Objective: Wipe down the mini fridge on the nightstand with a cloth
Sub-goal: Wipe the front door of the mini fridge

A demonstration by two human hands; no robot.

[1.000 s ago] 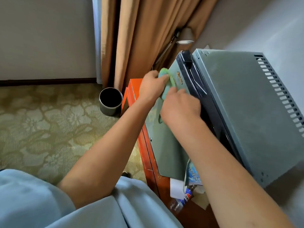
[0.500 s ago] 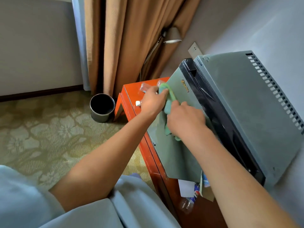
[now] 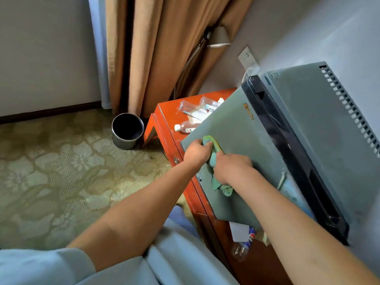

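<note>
Both the left hand [image 3: 196, 153] and right hand [image 3: 231, 168] cover the middle of the green cloth [image 3: 213, 159], so their fingertips stay hidden. Below the right forearm, a bottle [image 3: 242, 246] lies half behind the mini fridge [image 3: 236, 128] door. The logo [image 3: 248, 113] above the hands is unreadable.

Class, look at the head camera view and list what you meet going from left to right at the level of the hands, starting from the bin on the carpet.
Waste bin → left hand → green cloth → right hand → black door seal of the mini fridge → vent slots.
</note>
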